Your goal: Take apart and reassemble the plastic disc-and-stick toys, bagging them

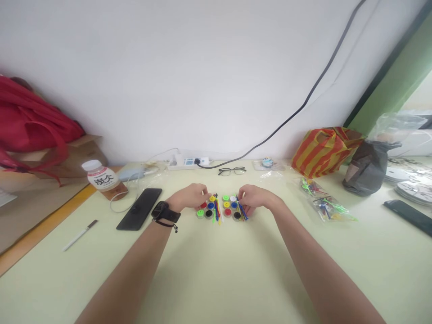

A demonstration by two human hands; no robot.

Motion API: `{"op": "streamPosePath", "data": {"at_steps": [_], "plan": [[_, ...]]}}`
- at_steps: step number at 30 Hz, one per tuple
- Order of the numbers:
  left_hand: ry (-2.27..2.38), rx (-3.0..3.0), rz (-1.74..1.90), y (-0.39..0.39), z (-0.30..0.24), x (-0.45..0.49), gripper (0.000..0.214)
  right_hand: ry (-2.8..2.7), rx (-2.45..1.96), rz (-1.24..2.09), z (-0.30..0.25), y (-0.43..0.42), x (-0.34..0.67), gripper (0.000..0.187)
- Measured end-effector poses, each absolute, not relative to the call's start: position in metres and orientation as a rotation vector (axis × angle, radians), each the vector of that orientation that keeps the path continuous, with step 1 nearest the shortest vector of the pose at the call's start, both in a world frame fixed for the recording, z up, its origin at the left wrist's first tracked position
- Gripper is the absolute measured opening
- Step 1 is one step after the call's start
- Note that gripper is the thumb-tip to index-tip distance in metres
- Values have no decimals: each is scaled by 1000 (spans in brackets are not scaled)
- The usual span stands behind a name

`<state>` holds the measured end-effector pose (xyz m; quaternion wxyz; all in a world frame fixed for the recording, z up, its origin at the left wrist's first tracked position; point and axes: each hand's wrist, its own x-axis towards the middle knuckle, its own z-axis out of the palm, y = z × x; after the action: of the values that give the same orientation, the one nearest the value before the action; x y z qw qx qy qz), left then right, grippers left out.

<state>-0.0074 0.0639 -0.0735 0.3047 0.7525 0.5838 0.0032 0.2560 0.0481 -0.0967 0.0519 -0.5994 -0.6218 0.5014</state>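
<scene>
Two small groups of round coloured caps (221, 206) lie on the pale green table (216, 270), with thin coloured sticks (217, 212) lying beside each group. My left hand (189, 196), wearing a black watch on the wrist, rests with curled fingers at the left group, fingertips touching the caps near the yellow one. My right hand (255, 198) sits at the right group with its fingers closed around a few of the coloured sticks (241, 210).
A black phone (139, 209), a drink bottle (103, 180) and a white pen (79, 235) lie left. Glasses (231, 171) and a power strip (189, 162) sit by the wall. Bags of coloured parts (324, 200), a striped bag (324, 150) and a second phone (410, 216) are right.
</scene>
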Motion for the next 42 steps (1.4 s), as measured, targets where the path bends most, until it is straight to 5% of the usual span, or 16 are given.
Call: {"op": "streamPosePath", "data": {"at_steps": [10,21,31,42], "plan": [[1517,1952,-99,60,-65,-7,44,-1856,-1833,1514,-79,36,251,17],[1328,2169,-337,61,-47,-33,103,-2508,-1523,1095,-64,35,260,22],[1323,2205,-306,65,-54,-34,92,-2643,-1441,1049,-75,38,253,15],[1224,2423,-1,56,-61,-10,86,-2516,-1418,808,-77,42,261,44]]}}
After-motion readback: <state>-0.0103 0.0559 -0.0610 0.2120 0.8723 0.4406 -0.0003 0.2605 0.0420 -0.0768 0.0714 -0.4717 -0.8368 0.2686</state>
